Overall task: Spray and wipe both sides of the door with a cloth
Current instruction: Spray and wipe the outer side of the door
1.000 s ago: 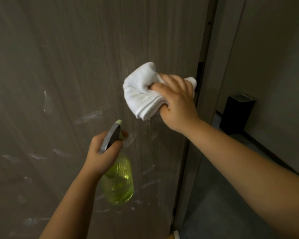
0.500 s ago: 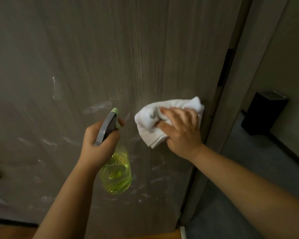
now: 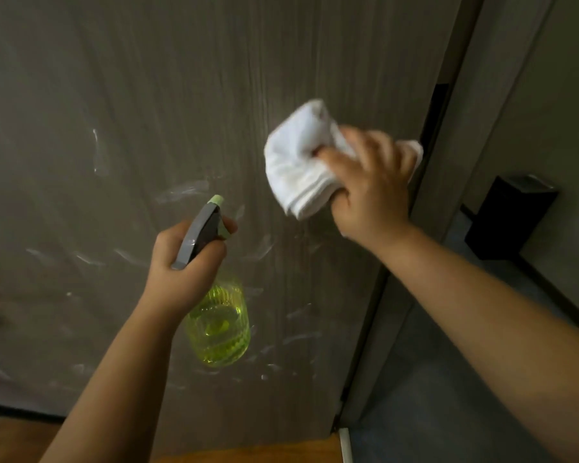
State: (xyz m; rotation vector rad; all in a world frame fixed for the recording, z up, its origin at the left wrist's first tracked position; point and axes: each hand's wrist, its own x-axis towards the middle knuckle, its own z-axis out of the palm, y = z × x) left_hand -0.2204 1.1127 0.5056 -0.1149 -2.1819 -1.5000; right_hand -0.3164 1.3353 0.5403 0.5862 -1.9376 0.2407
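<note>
A grey-brown wood-grain door [image 3: 147, 95] fills most of the view, streaked with wet spray marks across its lower half. My right hand [image 3: 371, 185] holds a bunched white cloth [image 3: 298, 162] against the door near its right edge. My left hand [image 3: 184, 272] grips the neck of a spray bottle [image 3: 219, 325] with yellow-green liquid, a grey trigger head and a pale green nozzle pointing up at the door. The bottle hangs just in front of the door, below and left of the cloth.
The door's right edge meets a door frame [image 3: 455, 135]. Beyond it lies a grey floor [image 3: 432, 379] with a black bin [image 3: 508, 215] against the wall. A strip of wooden floor [image 3: 248, 452] shows at the bottom.
My right hand moved the cloth down the door, then back up and to the right near the edge. The left hand with the bottle stayed about where it was.
</note>
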